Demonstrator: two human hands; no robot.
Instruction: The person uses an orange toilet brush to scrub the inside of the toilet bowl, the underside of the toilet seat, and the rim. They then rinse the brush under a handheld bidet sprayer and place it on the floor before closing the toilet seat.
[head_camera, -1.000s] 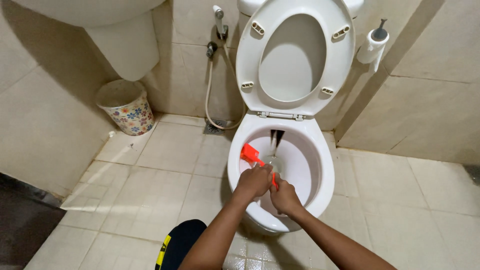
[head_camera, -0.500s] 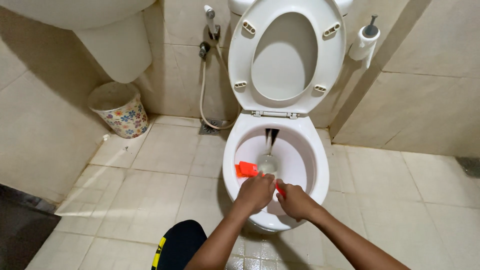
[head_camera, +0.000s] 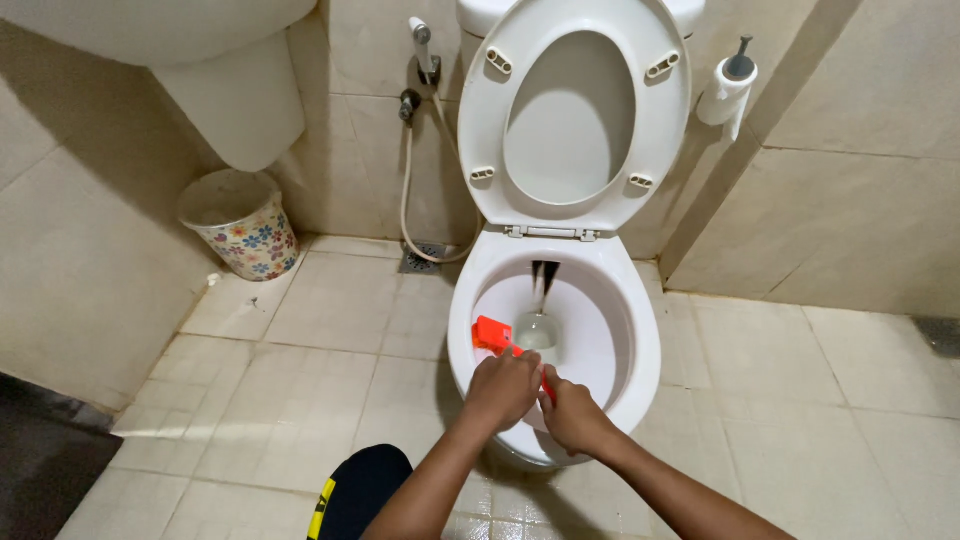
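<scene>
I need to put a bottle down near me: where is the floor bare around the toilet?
Bare tiles lie between the floral bin and the toilet bowl, and right of the bowl toward the wall. Crowded: the bowl, where the left hand and right hand grip the orange brush; the hose behind.

Beige tiled floor (head_camera: 330, 330) carries a white toilet (head_camera: 645, 350), floral bin (head_camera: 245, 225) and drain grate (head_camera: 425, 258)

Two bare forearms come up from the near edge, no sleeves showing on either, and end in the bare left hand (head_camera: 500, 388) and bare right hand (head_camera: 572, 415). At near left a dark, rounded cloth-covered knee (head_camera: 360, 490) shows, with a short yellow marking on its near-left side.
</scene>
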